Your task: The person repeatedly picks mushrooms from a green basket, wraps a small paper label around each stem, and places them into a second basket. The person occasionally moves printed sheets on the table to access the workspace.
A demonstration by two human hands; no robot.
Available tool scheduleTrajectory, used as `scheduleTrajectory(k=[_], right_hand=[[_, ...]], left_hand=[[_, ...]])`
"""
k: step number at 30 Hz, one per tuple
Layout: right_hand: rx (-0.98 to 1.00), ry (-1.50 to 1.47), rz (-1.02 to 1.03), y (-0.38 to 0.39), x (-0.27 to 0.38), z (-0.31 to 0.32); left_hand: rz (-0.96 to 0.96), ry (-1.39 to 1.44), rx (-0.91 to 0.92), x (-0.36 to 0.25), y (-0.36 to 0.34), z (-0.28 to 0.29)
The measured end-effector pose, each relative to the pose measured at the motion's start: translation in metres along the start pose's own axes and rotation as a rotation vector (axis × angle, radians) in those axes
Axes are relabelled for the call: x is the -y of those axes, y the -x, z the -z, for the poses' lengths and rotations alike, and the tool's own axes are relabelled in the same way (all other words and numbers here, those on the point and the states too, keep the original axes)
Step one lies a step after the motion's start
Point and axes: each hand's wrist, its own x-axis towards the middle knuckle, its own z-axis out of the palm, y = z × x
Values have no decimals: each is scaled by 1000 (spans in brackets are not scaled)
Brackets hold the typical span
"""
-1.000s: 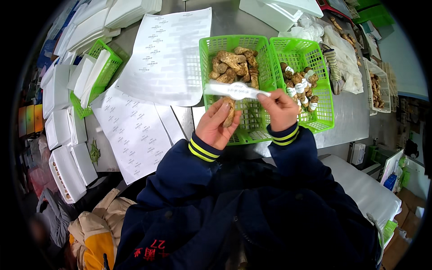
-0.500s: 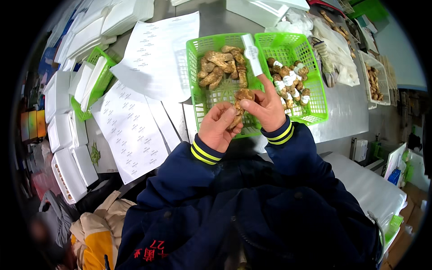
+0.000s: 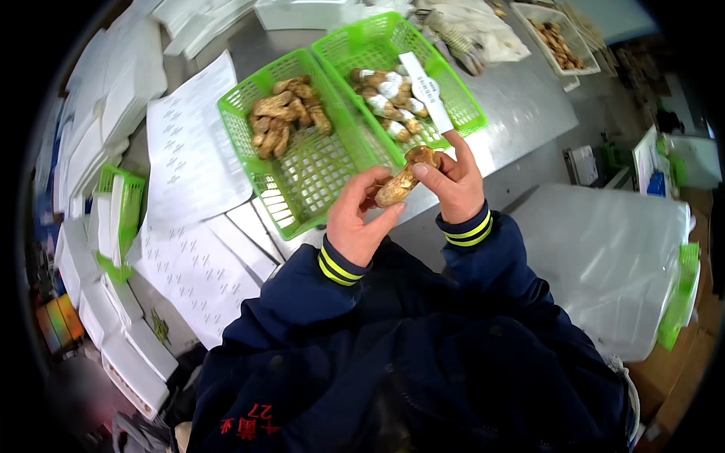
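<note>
A brown mushroom (image 3: 399, 183) with a thick, pale-streaked stem is tilted between my two hands. My left hand (image 3: 353, 219) has its fingers and thumb around the lower end. My right hand (image 3: 459, 189) pinches the upper, cap end with its thumb. On the raised right index fingertip sticks a white paper label (image 3: 424, 92), a strip with a wider round middle. Beyond my hands stand two green plastic baskets. The left basket (image 3: 306, 198) contains a heap of bare mushrooms (image 3: 281, 113); the right basket (image 3: 467, 121) contains several mushrooms wrapped with white labels (image 3: 383, 90).
Printed label sheets (image 3: 189, 143) lie on the metal table (image 3: 521, 113), left of the baskets. White foam boxes (image 3: 136, 370) line the left side, near a small green basket (image 3: 128, 219). Gloves (image 3: 453, 41) and a white tray of mushrooms (image 3: 560, 45) sit at the far right.
The whole view has turned, so the baskets appear farther left and tilted. My hands and the mushroom have shifted slightly right, and the label now appears over the right basket. More of the mushroom's stem shows.
</note>
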Motion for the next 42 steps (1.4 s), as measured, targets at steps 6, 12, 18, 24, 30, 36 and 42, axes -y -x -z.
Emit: scheduleTrajectory(k=[6, 12, 18, 24, 30, 36, 42], right_hand=[[-84, -68, 15, 34, 30, 50], [-107, -111, 164, 45, 58, 133], [-351, -87, 147, 38, 97, 257], [-451, -129, 176, 28, 143, 387], [-494, -173, 197, -10, 176, 473], [-488, -178, 201, -85, 199, 531], [-434, 163, 229, -165, 212, 595]], left_hand=[[-43, -132, 88, -8, -4, -51], [57, -65, 280, -8, -34, -129], [-3, -215, 546, 24, -89, -252], [-54, -171, 636, 58, -135, -390], [185, -15, 624, 70, -191, -484], [168, 41, 617, 93, -261, -535], [-85, -484, 761, 134, -359, -569]])
